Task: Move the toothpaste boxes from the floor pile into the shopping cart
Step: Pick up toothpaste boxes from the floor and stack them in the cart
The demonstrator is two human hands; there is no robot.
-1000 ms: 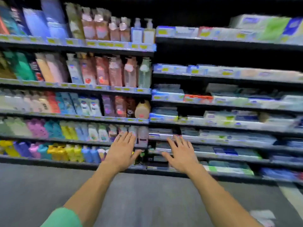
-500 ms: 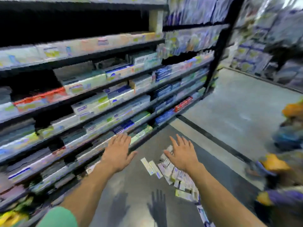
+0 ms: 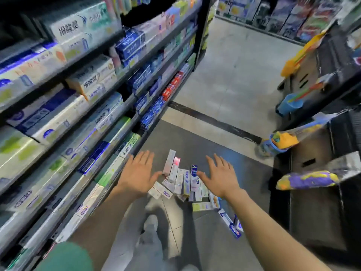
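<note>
A pile of toothpaste boxes [image 3: 183,182] lies on the grey floor ahead of me, mostly white, pink and blue cartons. A few more boxes [image 3: 230,223] are scattered nearer, to the right. My left hand [image 3: 136,173] hovers above the pile's left side, fingers spread, holding nothing. My right hand [image 3: 220,175] hovers over the pile's right side, palm down, fingers spread and empty. No shopping cart is in view.
Shelves [image 3: 82,106] stocked with toothpaste run along the left. A black display rack [image 3: 322,153] with colourful hanging goods stands at the right. A light tiled aisle [image 3: 234,71] opens beyond a dark floor strip. My legs in light trousers [image 3: 150,237] are below.
The view has swung right from the shelf front to look down the aisle and then down at the floor pile. Both hands stay stretched out and empty, now over the boxes.
</note>
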